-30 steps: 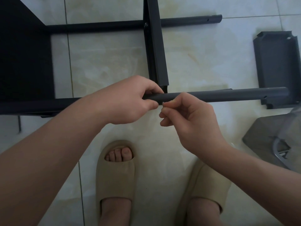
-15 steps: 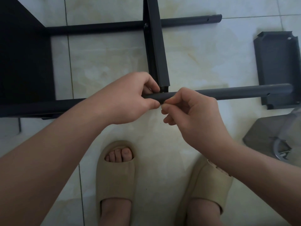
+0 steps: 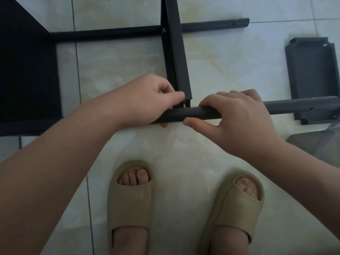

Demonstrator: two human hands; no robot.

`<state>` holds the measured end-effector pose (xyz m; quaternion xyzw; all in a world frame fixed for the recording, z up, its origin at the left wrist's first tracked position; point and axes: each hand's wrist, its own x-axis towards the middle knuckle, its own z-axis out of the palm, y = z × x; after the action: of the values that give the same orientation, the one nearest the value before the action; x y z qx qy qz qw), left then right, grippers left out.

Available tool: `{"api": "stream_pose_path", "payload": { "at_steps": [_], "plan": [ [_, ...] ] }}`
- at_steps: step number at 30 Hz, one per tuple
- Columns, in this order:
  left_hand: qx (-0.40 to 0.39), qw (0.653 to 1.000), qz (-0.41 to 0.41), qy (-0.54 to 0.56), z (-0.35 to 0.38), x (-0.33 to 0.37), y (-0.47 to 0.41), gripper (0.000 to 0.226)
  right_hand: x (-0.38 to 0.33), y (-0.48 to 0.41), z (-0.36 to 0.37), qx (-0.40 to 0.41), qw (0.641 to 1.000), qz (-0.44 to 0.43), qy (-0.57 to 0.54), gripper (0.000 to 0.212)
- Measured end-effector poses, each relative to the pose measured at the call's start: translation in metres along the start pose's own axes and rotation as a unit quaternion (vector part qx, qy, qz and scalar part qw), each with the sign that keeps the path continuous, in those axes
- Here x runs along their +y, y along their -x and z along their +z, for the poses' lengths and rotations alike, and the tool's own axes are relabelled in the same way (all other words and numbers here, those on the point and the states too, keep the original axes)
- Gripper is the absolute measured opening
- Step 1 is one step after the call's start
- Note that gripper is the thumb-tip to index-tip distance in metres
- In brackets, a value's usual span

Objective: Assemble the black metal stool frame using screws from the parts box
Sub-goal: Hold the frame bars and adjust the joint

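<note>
While the right hand (image 3: 239, 122) clenches the near tube (image 3: 176, 115) of the stool frame (image 3: 110, 32) on the floor (image 3: 128, 61), seemingly steadying it, the left hand (image 3: 147, 102) grasps that tube at the crossbar (image 3: 176, 61), probably to fasten the joint.

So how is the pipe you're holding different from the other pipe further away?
The near pipe is held by the left hand and right hand; the far pipe is untouched. The near pipe's right end crosses a dark tray; the far pipe's end is over floor tiles. Both are dark, round, with a small hole near the right end.
</note>
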<state>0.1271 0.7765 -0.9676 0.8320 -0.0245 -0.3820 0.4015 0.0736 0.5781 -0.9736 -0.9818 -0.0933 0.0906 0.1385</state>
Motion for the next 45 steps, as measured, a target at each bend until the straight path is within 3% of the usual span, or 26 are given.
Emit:
{"api": "stream_pose_path", "payload": {
  "at_steps": [4,19,28,33,41,45],
  "plan": [
    [0.020,0.999,-0.030,-0.001,0.002,0.006,-0.025,0.047,0.003,-0.004,0.004,0.004,1.000,-0.002,-0.006,0.060],
    [0.060,0.998,-0.011,-0.012,0.006,-0.001,-0.043,0.037,0.015,-0.020,0.015,0.013,0.999,0.004,-0.029,0.058],
    [0.051,0.998,-0.014,-0.013,0.001,0.000,-0.044,0.034,0.021,-0.039,0.013,-0.047,0.999,-0.012,-0.019,0.051],
    [0.047,0.999,-0.025,-0.008,-0.001,0.001,-0.047,0.041,0.029,-0.052,0.013,-0.083,0.994,-0.059,0.033,0.066],
    [0.086,0.996,-0.007,-0.007,0.010,-0.004,-0.045,0.040,0.038,-0.056,0.019,-0.066,0.996,-0.054,0.036,0.074],
    [0.088,0.995,-0.027,-0.042,0.010,0.008,-0.037,0.043,0.033,-0.050,0.011,-0.099,0.990,-0.087,0.049,0.075]
  ]
}}
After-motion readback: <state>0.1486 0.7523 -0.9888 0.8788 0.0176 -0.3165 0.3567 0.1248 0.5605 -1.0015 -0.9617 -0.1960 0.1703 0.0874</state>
